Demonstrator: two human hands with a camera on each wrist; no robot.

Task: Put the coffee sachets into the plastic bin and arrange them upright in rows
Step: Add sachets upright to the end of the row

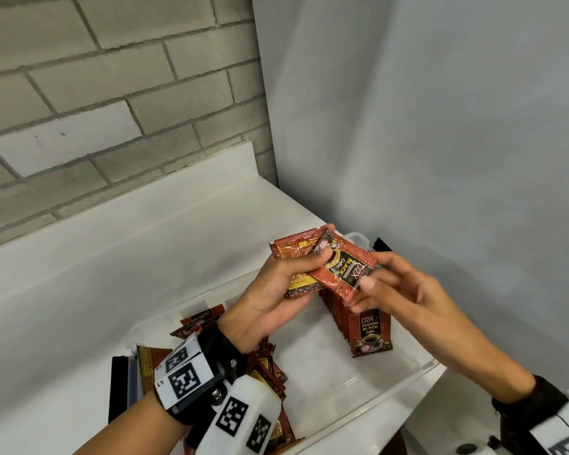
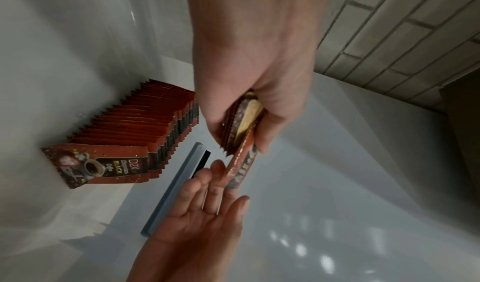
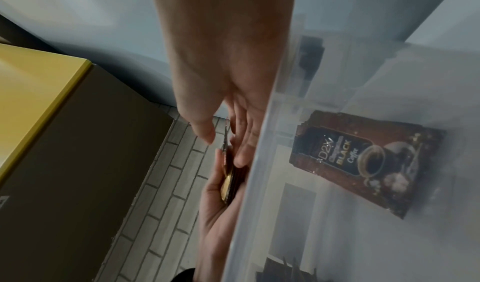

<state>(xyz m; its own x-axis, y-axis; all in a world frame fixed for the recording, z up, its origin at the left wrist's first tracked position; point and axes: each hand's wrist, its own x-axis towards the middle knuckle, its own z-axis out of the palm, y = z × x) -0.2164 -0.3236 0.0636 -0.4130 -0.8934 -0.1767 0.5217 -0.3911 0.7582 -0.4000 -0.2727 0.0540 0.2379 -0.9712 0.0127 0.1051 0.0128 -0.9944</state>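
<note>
Several light, slick sachets (image 1: pixel 296 257) are sitting clamped in the left hand (image 1: pixel 270 297) while the right hand (image 1: pixel 404 290) is pinching the top sachet (image 1: pixel 342 269) by its stiffer edge.

A: Where are the coffee sachets sitting?
B: A row of red sachets (image 1: pixel 368 326) is standing upright against the clear plastic bin's (image 1: pixel 391 385) right wall, labels reading "D2X Black Coffee". A loose heap (image 1: pixel 270 372) is lying at the bin's left end.
A: Others?
B: A small stack (image 1: pixel 312 267) is hovering above the row, one sachet (image 1: pixel 345 269) tilting off its front.
</note>
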